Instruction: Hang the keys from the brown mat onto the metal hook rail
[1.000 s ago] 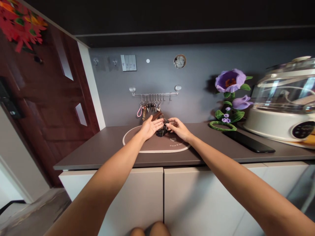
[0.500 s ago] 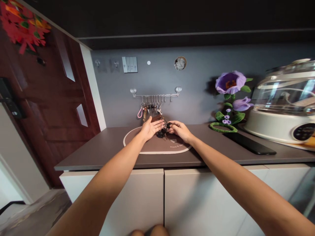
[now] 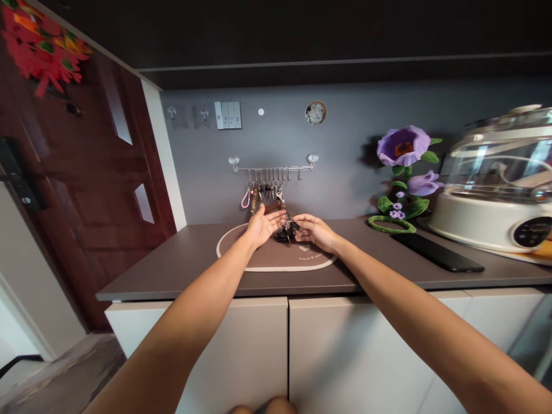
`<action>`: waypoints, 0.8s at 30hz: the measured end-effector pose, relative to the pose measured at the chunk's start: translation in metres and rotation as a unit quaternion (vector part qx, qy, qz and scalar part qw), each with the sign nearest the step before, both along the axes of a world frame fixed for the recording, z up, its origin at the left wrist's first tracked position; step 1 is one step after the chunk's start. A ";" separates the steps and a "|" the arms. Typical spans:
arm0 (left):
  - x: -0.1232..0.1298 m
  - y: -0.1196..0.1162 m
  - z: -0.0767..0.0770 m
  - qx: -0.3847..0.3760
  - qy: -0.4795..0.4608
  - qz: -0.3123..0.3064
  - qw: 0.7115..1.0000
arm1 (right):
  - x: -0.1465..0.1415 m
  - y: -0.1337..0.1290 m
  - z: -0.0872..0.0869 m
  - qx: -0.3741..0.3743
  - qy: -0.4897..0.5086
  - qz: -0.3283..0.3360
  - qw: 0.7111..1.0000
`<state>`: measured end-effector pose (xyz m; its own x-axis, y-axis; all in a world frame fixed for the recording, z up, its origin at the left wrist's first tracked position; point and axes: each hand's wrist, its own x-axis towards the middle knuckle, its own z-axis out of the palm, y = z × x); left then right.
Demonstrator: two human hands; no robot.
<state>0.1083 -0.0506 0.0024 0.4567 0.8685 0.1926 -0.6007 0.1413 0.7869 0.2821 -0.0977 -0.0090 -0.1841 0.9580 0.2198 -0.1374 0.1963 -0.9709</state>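
Observation:
Over the mat a bunch of keys with a metal ring and dark fobs hangs between my hands. My right hand pinches a dark piece of it between thumb and fingers. My left hand is held palm up with its fingers stretched out, their tips by the ring. Behind my left fingers shows a brown object, partly hidden. On the wall just beyond, a hook rail carries several key sets, a pink loop and a brown tag among them.
Purple flowers on a green ring base stand to the right on the counter. A black phone lies beside a white appliance with a clear cover. A dark upper cabinet overhangs the counter. A reddish door is at left.
My right hand and the keys have shifted very slightly, and the fobs hang a little differently. My left hand stays almost in place.

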 end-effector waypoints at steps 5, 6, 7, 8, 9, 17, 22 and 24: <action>0.001 -0.003 0.001 -0.002 -0.019 -0.014 1.000 | -0.003 -0.002 -0.002 0.029 -0.029 0.007 0.999; 0.001 -0.003 0.001 -0.001 -0.020 -0.017 1.000 | -0.003 -0.002 -0.002 0.040 -0.034 0.003 0.999; 0.001 -0.003 0.000 0.000 -0.021 -0.018 1.000 | -0.003 -0.002 -0.002 0.054 -0.041 -0.006 0.998; 0.001 -0.003 0.000 0.001 -0.021 -0.019 1.000 | -0.003 -0.002 -0.001 0.068 -0.049 -0.017 0.996; 0.001 -0.002 0.000 0.003 -0.021 -0.020 1.000 | -0.003 -0.002 -0.001 0.081 -0.057 -0.031 0.995; 0.000 0.000 -0.002 -0.014 -0.032 0.015 0.999 | 0.002 0.001 0.004 0.108 -0.049 -0.115 0.986; 0.002 0.001 -0.005 -0.033 0.013 0.071 0.997 | 0.006 0.003 0.006 0.110 -0.032 -0.147 0.982; 0.003 0.002 -0.008 -0.030 0.047 0.111 0.992 | 0.008 0.004 0.007 0.113 -0.009 -0.155 0.981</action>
<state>0.1114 -0.0484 -0.0056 0.2671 0.9581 0.1035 -0.5457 0.0618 0.8357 0.2900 -0.0938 -0.0016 0.1022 0.8955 0.4332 -0.0201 0.4372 -0.8991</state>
